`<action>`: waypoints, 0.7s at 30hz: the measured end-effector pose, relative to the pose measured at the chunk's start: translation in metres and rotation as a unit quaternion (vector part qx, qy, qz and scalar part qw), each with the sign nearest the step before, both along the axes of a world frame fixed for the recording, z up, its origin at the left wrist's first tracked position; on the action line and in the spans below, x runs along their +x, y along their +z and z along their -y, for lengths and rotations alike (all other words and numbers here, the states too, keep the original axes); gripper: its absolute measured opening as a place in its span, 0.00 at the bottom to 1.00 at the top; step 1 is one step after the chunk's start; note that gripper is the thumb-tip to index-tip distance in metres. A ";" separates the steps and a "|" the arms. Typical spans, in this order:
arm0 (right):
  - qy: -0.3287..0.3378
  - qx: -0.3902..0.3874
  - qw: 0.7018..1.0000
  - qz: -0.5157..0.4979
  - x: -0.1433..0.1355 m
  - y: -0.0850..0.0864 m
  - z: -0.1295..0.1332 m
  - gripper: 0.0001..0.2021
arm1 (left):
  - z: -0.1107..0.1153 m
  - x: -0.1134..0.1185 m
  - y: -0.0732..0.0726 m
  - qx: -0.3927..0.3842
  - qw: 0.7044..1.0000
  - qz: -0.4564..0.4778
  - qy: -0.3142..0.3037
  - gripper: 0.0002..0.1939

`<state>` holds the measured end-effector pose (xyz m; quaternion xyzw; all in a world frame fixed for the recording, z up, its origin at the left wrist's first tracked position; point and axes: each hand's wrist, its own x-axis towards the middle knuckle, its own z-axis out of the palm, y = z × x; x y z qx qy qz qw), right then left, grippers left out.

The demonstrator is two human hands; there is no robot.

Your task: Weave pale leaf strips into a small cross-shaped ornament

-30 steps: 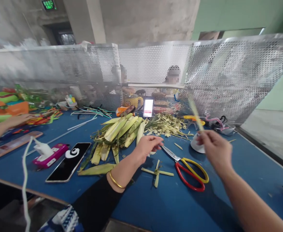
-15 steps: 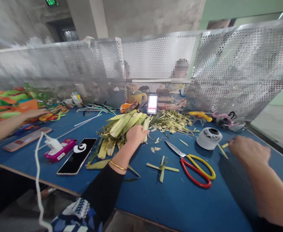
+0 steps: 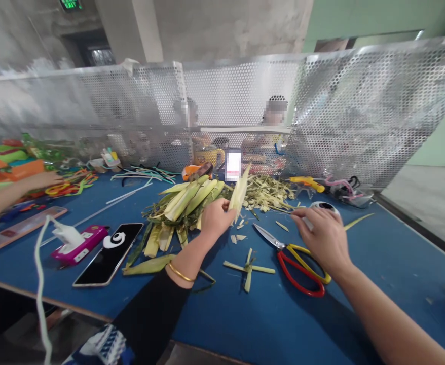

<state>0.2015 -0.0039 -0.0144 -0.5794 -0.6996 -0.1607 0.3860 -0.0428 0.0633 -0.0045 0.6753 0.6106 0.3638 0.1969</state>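
My left hand [image 3: 218, 219] pinches a pale green corn husk strip [image 3: 239, 191] that stands upright beside a pile of corn husks [image 3: 186, 200]. My right hand [image 3: 323, 235], fingers bent but apart, hovers above the red and yellow handles of the scissors [image 3: 298, 271]. I see nothing between its fingers. Partly hidden behind that hand is a white roll [image 3: 327, 206]. Left of the scissors lies a cross of husk strips [image 3: 249, 269], tied at its middle. A slim husk piece [image 3: 359, 221] rests right of the roll.
Shredded husk [image 3: 270, 192] is heaped near the perforated metal divider [image 3: 241, 91]. At left are a black phone [image 3: 108, 256], a pink power strip [image 3: 80, 246] with a white cable, and another person's arm [image 3: 21, 190]. A yellow glue gun [image 3: 308, 182] lies at the back right.
My right hand has come left from the table's right side to above the scissors. My left hand has raised the husk strip more upright. The view has shifted slightly.
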 end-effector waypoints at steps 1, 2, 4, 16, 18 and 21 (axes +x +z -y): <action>0.023 -0.015 0.999 -0.046 -0.004 -0.001 0.001 0.13 | 0.005 0.005 0.001 0.010 0.999 0.022 -0.022 0.07; 0.041 -0.030 0.994 -0.094 -0.008 -0.001 0.002 0.12 | 0.011 0.010 0.002 0.014 0.998 0.037 -0.040 0.07; 0.068 -0.046 0.979 -0.185 -0.014 -0.001 0.004 0.12 | 0.022 0.020 0.001 0.014 0.996 0.034 -0.079 0.06; 0.106 -0.140 0.877 -0.447 -0.021 -0.002 -0.002 0.18 | 0.055 0.041 -0.005 0.147 0.959 -0.177 -0.168 0.05; 0.120 -0.136 0.862 -0.474 -0.021 -0.002 -0.003 0.18 | 0.054 0.040 -0.005 0.139 0.963 -0.156 -0.172 0.06; 0.138 -0.119 0.830 -0.528 -0.019 -0.002 -0.005 0.13 | 0.047 0.036 -0.004 0.089 0.979 -0.088 -0.161 0.09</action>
